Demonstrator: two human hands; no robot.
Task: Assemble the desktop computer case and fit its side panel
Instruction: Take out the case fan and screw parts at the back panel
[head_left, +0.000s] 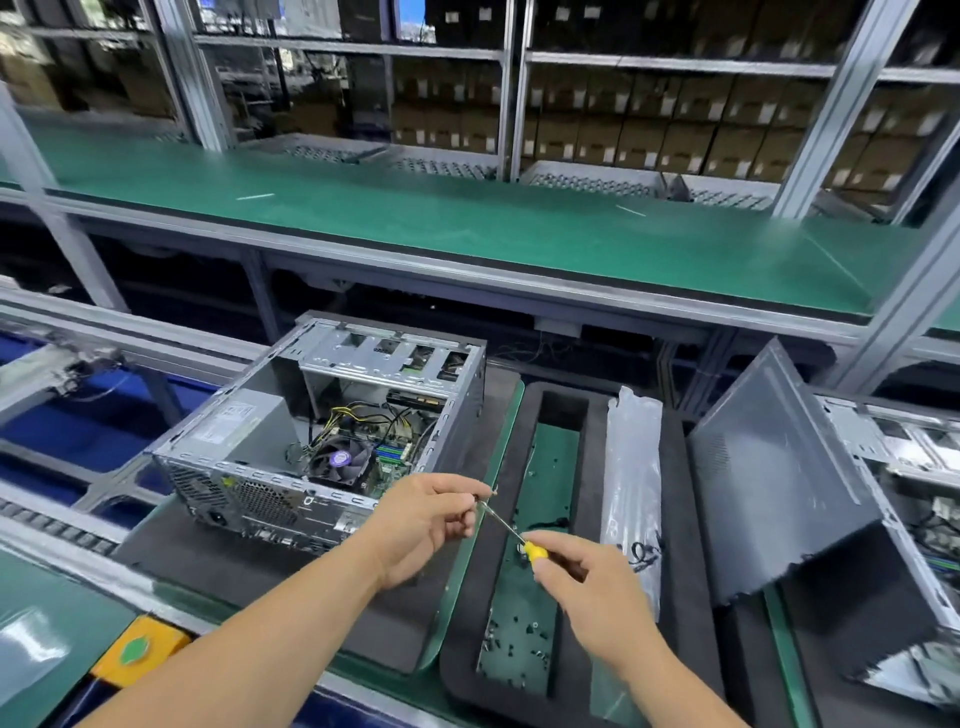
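Two hands raised — right hand (587, 582) gripping screwdriver (519, 538), left hand (431, 519) pinching its tip

Both forearms bare, reaching forward from the lower edge of the view, converging toward the middle. Left hand (426, 519) raised slightly higher than the right, palm turned inward, thumb and forefinger pinched together at the tip of a thin metal shaft; remaining fingers curled loosely beneath. Right hand (587, 577) nearer the body, back of hand up, fingers curled round a yellow handle, thumb along its side. The 2 hands close together, not touching.
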